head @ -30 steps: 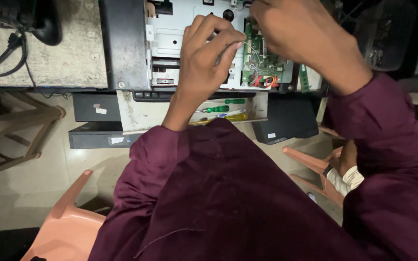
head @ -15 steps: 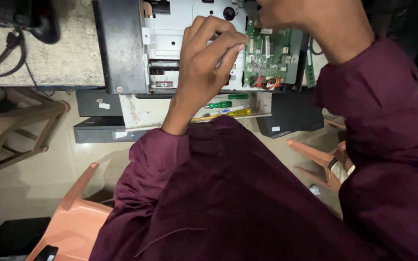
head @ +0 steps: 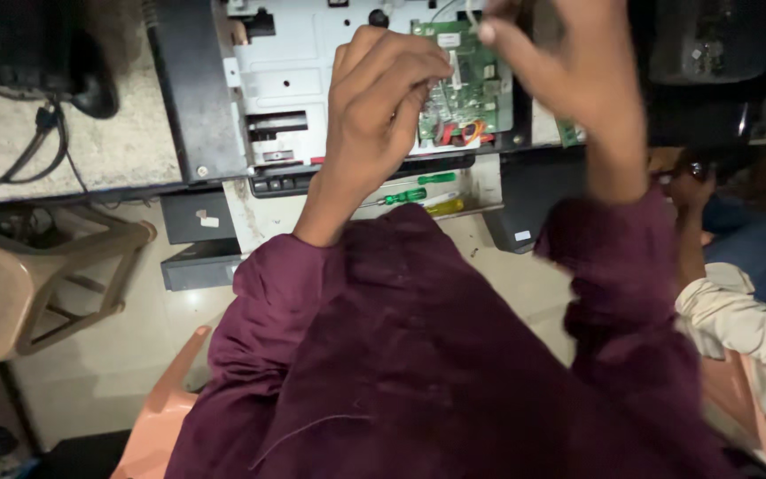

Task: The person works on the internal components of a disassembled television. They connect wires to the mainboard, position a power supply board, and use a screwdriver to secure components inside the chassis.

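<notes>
Fingers [head: 405, 75] of left hand [head: 374, 115] curl tight, tips pinched together against the green circuit board [head: 463, 84] inside the opened device w/ grey metal chassis [head: 285, 62]. Whether sth small sits in the pinch, can't tell. That hand sits where it did half a sec ago, so the work stays at the board's left edge. Below it, green- & yellow-handled screwdrivers [head: 418, 193] lie on the ledge. Right hand [head: 569, 71], blurred, has dropped further into view over the board's right side, fingers bunched near a pale wire [head: 470, 11]; grip unclear. Far right, another person's pale sleeve [head: 738, 319].
</notes>
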